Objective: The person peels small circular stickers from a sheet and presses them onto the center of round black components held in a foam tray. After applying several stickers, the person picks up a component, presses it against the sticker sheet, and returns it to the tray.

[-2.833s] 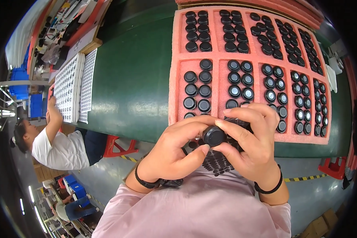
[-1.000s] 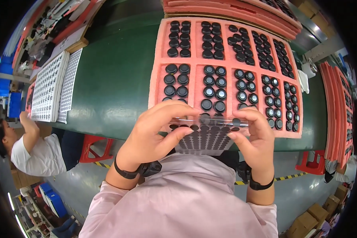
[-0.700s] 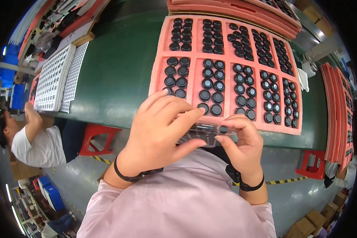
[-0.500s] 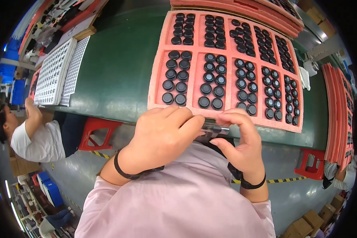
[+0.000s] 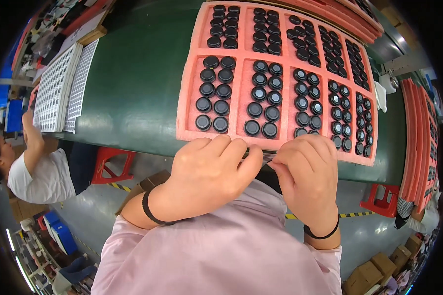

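Observation:
A pink foam tray point(image 5: 184, 103) with several compartments lies on the green table, filled with rows of black round caps point(image 5: 207, 74). Many of the caps have a pale grey disc on top. At the tray's near edge, my left hand point(image 5: 209, 167) has its fingers curled, closed on something mostly hidden beneath them. Close to its right, my right hand point(image 5: 307, 172) pinches thumb and fingertips together, also at the near edge. A thin, glossy sliver shows between the two hands, too little to name.
White sheets of small round pieces point(image 5: 59, 88) lie at the table's left end. Stacked pink foam trays point(image 5: 413, 147) stand at the right, and more lie behind. A red stool point(image 5: 114, 164) is under the table on the left; a co-worker point(image 5: 42, 174) sits beside it.
My right hand has gone from a spread thumb and fingers to a pinch. My left hand has shifted slightly right. The view has moved a little, so the tray appears nearer.

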`<state>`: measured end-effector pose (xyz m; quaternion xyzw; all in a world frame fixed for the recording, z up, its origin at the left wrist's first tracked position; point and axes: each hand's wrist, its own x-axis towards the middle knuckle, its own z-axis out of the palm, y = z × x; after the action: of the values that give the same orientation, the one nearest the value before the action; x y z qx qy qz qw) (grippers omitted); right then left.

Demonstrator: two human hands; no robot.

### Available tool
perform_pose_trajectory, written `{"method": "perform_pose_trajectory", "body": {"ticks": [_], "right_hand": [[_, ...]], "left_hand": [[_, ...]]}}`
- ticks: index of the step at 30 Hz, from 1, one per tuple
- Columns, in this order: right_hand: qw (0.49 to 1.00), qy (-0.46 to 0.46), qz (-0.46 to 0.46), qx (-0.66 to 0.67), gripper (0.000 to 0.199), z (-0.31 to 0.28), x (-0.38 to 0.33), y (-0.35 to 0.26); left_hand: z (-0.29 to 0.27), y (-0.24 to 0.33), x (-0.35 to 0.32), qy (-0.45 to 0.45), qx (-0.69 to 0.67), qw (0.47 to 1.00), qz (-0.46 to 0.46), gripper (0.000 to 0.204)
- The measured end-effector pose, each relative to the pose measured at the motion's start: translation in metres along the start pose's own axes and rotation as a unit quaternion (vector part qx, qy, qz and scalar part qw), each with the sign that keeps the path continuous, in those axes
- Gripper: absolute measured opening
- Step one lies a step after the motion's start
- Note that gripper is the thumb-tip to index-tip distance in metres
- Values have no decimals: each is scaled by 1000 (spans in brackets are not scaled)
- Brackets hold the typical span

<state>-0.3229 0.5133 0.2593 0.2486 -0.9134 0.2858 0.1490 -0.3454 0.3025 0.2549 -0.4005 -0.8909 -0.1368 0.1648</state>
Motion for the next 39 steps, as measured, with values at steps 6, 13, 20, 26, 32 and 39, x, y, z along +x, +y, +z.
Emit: {"method": "perform_pose_trajectory", "body": {"ticks": [6, 13, 20, 26, 32, 39], "right_hand": [[998, 2, -33, -62, 17, 4, 6, 9], [990, -7, -108, -85, 20, 2, 16, 19], [991, -87, -39, 95, 17, -14, 46, 49], [957, -173, 154, 174, 7, 5, 89, 86], [923, -282, 193, 178, 9, 27, 111, 103], [917, -339, 147, 148, 10, 32, 115, 107]], "left_hand": [[8, -5, 3, -5, -17, 1000, -16, 26], [12, -22, 7, -39, -85, 995, -30, 36], [20, -39, 9, -89, -133, 985, -59, 42], [43, -40, 14, -74, -212, 974, -41, 44], [58, -48, 18, -106, -220, 969, -26, 45], [61, -53, 16, -128, -248, 959, -47, 44]]}}
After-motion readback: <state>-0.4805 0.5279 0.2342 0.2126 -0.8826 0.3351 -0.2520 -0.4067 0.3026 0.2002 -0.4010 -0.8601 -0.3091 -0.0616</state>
